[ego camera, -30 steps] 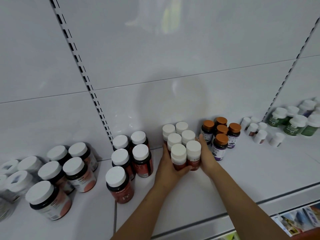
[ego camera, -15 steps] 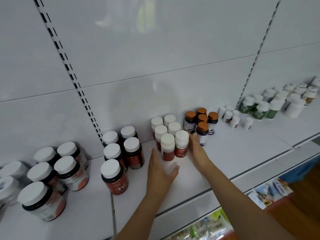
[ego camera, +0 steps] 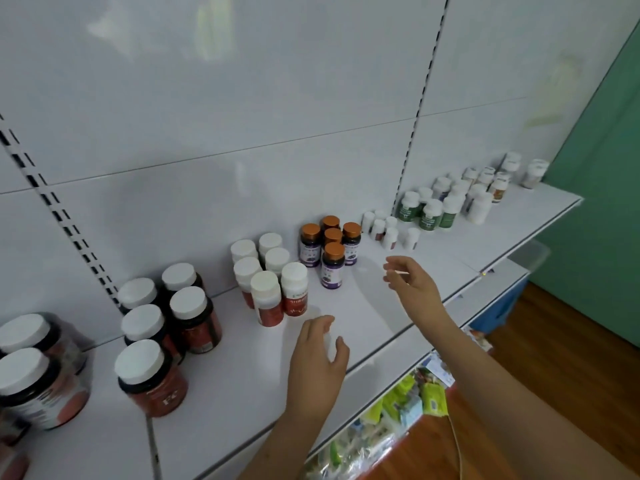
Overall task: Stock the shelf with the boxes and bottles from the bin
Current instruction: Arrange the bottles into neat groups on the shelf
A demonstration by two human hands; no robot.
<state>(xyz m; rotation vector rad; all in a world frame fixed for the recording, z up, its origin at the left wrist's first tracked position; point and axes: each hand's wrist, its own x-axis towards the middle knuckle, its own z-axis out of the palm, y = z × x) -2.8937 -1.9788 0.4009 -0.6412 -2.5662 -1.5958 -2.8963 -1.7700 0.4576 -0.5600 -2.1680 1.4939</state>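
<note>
Several small white-capped bottles with red labels stand in a tight cluster on the white shelf. My left hand hovers just in front of them, fingers apart, holding nothing. My right hand is raised to the right of the cluster, empty and loosely spread, in front of the orange-capped purple-label bottles. Neither hand touches a bottle.
Larger dark bottles with white caps stand at the left. Tiny white bottles and green-label bottles line the shelf's right. A blue bin with a clear lid sits below the shelf's right end. Packaged goods lie on the lower shelf.
Both hands let go of the front red-label bottles and drew back from the cluster, the right one lifting to the right. The view swung to the right.
</note>
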